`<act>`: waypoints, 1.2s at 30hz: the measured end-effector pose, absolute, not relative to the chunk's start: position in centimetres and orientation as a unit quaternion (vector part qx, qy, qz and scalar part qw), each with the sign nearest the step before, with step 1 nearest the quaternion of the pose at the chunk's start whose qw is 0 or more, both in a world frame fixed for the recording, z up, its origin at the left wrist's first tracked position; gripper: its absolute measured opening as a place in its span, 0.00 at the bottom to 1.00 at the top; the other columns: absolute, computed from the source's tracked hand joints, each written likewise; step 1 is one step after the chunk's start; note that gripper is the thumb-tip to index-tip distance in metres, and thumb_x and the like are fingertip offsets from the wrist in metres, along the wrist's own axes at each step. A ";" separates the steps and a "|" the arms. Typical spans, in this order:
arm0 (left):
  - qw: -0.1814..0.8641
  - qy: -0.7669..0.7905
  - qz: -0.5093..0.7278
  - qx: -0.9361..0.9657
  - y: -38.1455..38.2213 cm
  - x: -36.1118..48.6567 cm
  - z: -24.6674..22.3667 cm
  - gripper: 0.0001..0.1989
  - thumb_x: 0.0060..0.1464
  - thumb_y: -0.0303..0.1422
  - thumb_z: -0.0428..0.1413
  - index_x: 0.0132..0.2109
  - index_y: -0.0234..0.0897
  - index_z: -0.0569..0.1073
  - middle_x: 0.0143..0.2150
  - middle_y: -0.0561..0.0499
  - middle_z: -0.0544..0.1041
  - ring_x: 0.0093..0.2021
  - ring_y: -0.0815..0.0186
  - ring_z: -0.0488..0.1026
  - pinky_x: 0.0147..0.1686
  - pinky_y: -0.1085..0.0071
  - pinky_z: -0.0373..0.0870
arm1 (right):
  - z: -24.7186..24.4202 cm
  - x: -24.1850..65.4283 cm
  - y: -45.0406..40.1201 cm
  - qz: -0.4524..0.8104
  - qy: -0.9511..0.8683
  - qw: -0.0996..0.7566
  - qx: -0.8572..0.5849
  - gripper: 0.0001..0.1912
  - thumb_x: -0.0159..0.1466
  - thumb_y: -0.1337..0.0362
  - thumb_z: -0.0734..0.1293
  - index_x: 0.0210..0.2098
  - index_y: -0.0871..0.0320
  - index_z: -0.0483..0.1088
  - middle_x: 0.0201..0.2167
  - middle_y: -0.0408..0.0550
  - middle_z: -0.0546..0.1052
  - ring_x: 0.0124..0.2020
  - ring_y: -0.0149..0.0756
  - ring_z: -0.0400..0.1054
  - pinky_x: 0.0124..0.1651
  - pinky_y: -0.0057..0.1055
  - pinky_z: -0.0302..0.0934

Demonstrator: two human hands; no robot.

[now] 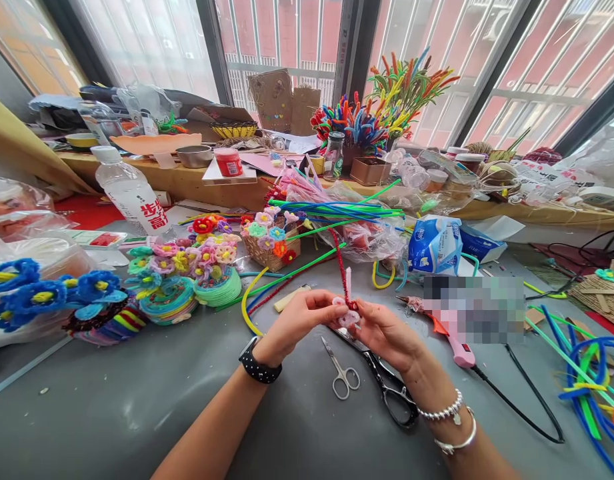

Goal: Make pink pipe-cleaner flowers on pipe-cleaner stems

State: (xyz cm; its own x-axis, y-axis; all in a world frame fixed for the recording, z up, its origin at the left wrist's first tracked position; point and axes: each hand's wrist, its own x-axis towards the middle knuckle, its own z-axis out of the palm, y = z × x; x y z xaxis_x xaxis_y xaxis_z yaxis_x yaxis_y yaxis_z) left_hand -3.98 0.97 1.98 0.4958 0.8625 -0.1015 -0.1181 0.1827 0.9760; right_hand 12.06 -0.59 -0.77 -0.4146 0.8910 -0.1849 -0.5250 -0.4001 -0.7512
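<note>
My left hand (pixel 307 321), with a dark watch strap at the wrist, pinches a small pale pink pipe-cleaner flower (pixel 347 316). From the other side my right hand (pixel 389 332) closes its fingertips on the same flower, where a red tinsel pipe cleaner (pixel 345 277) meets it and sticks up above the hands. A pale pink end stands upright beside that red stem. Just below the hands lie small silver scissors (pixel 341 371) and large black-handled scissors (pixel 394 393), the latter partly hidden by my right hand.
Finished pipe-cleaner flower pots (pixel 167 299) stand at left near a water bottle (pixel 131 190). A pink glue gun (pixel 457 343) with a black cord lies at right, and a blue tissue pack (pixel 435 244) behind it. Loose pipe cleaners (pixel 589 380) spread along the right edge.
</note>
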 end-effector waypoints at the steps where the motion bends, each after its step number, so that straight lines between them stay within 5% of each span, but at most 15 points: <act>1: 0.686 0.356 0.363 0.521 1.0 -3.9 1.9 0.11 0.42 0.37 0.58 0.29 0.31 0.72 0.26 0.51 0.73 0.26 0.72 0.69 0.31 0.75 0.66 | -0.7 12.1 -0.6 0.775 -0.303 0.462 -0.306 0.07 0.54 0.64 0.67 0.32 0.60 0.73 0.32 0.45 0.74 0.33 0.27 0.64 0.39 0.25 0.57; 5: 0.703 0.356 0.379 0.486 0.7 -3.5 1.8 0.14 0.42 0.38 0.58 0.34 0.31 0.72 0.30 0.50 0.74 0.29 0.70 0.70 0.33 0.73 0.67 | -0.3 11.9 -0.7 0.750 -0.291 0.489 -0.336 0.06 0.52 0.64 0.68 0.30 0.58 0.74 0.33 0.43 0.74 0.33 0.27 0.64 0.39 0.25 0.57; 14: 0.697 0.364 0.386 0.482 0.7 -3.3 1.9 0.13 0.38 0.31 0.61 0.30 0.32 0.65 0.24 0.55 0.70 0.26 0.73 0.69 0.29 0.75 0.66 | 0.3 12.1 -0.7 0.651 -0.333 0.531 -0.428 0.13 0.50 0.53 0.67 0.26 0.58 0.72 0.27 0.42 0.71 0.31 0.28 0.61 0.35 0.26 0.54; 21: 0.717 0.345 0.299 0.526 0.3 -2.9 1.7 0.14 0.37 0.32 0.61 0.32 0.31 0.67 0.24 0.54 0.70 0.25 0.72 0.68 0.27 0.74 0.65 | 0.9 12.4 -0.9 0.597 -0.478 0.489 -0.420 0.11 0.51 0.59 0.68 0.21 0.61 0.69 0.19 0.39 0.67 0.22 0.25 0.56 0.27 0.25 0.49; 28: 0.713 0.361 0.367 0.476 0.3 -2.6 1.1 0.11 0.41 0.33 0.59 0.34 0.32 0.70 0.29 0.52 0.73 0.29 0.72 0.69 0.34 0.74 0.65 | 0.7 12.0 -0.7 0.590 -0.357 0.594 -0.414 0.10 0.47 0.60 0.71 0.19 0.60 0.68 0.17 0.37 0.66 0.20 0.22 0.54 0.26 0.22 0.50; 36: 0.694 0.332 0.407 0.493 0.0 -2.2 1.1 0.12 0.38 0.29 0.61 0.34 0.32 0.69 0.28 0.52 0.74 0.29 0.71 0.71 0.34 0.73 0.67 | 0.5 12.1 -0.5 0.657 -0.284 0.560 -0.417 0.11 0.45 0.60 0.72 0.21 0.62 0.71 0.18 0.39 0.71 0.18 0.19 0.58 0.22 0.18 0.53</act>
